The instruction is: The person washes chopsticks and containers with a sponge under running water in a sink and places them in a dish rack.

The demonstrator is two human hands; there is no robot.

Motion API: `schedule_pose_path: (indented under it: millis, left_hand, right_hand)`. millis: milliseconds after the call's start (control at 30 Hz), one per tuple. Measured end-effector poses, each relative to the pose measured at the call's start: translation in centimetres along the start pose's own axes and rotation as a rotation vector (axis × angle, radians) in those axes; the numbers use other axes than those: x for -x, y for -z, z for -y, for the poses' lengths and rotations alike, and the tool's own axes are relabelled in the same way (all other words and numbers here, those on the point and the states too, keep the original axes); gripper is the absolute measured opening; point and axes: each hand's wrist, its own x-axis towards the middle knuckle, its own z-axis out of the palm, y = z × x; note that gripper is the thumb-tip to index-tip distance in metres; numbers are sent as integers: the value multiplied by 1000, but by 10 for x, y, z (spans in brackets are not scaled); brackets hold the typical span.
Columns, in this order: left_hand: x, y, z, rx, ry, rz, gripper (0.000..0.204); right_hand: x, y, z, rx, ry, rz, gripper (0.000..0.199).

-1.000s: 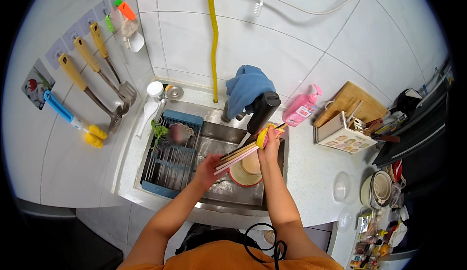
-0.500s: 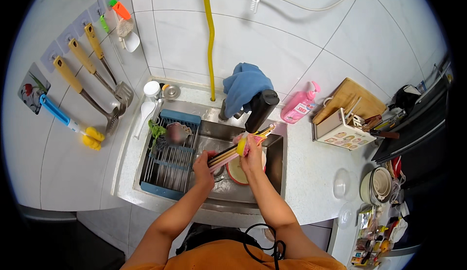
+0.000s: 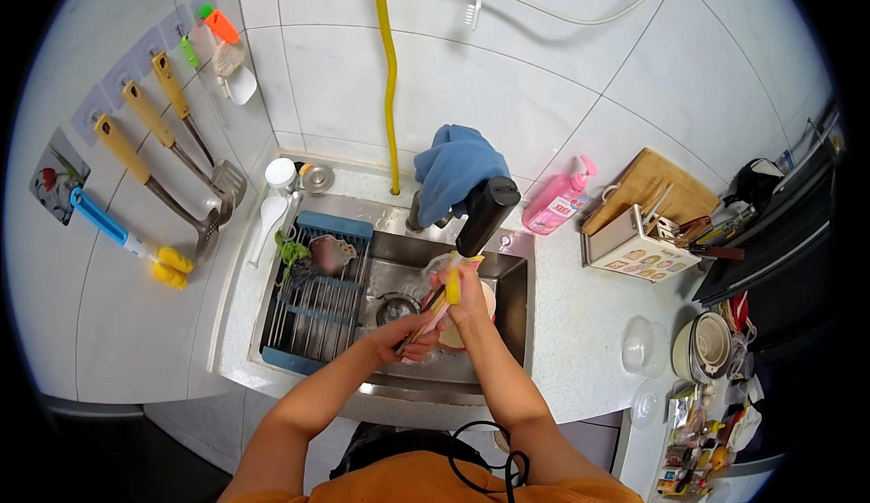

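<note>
Over the sink (image 3: 515, 299), my two hands hold a bundle of chopsticks (image 3: 436, 307) in black, pink and wood colours. My left hand (image 3: 401, 338) is closed round the near lower end. Higher up, my right hand (image 3: 468, 296) wraps the far end with a yellow scrubbing cloth or sponge (image 3: 453, 285), whose exact kind is unclear. The far tips lie just under the black tap head (image 3: 489, 213), where water seems to run. Below the hands, a pale bowl with a red rim (image 3: 450, 338) stands in the basin, partly hidden.
A blue rack (image 3: 304, 360) spans the sink's left side, holding green leaves (image 3: 292, 254) and a brownish-pink item (image 3: 331, 254). A blue cloth (image 3: 460, 163) hangs over the tap. To the right stand a pink pump bottle (image 3: 557, 202), a utensil holder (image 3: 630, 242) and a cutting board (image 3: 657, 190).
My left hand has moved right and down, and now closes round the chopsticks' lower end. The bundle has tilted steeper, and the drain shows more.
</note>
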Motion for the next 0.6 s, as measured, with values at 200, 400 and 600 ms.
schedule_pose_path:
  millis: [200, 400, 600]
  left_hand:
    - [-9, -20, 2, -1598, -384, -817, 15]
    - [19, -26, -10, -2510, -240, -1092, 7]
    - [18, -17, -16, -2418, -286, -1195, 15]
  right_hand:
    - [0, 3, 6, 98, 205, -161, 13]
    - [-17, 38, 43, 204, 329, -382, 14]
    - [-20, 26, 45, -240, 225, -222, 15]
